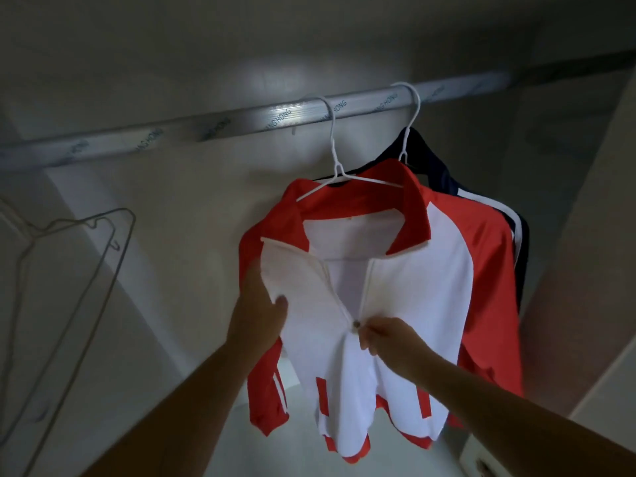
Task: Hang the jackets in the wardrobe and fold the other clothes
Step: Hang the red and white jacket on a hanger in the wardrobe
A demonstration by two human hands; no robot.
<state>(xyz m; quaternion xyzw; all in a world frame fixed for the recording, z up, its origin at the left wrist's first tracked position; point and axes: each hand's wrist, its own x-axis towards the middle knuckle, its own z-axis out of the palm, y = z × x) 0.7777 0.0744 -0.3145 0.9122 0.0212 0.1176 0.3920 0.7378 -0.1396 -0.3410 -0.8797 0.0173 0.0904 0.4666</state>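
Observation:
A red and white jacket (423, 280) hangs on a white hanger (335, 160) from the wardrobe rail (220, 122). Its zip is closed up to mid chest, with the collar open above. My left hand (261, 304) grips the jacket's left front panel, thumb on the white cloth. My right hand (385, 339) pinches the zip pull (355, 326). Behind it, a dark navy jacket (516, 228) with white stripes hangs on a second white hanger (411, 122) on the same rail.
Bare wire hangers (86, 256) hang at the left against the wardrobe's back wall. The wardrobe's right side wall (585, 235) stands close behind the navy jacket. The rail left of the hung jackets carries nothing.

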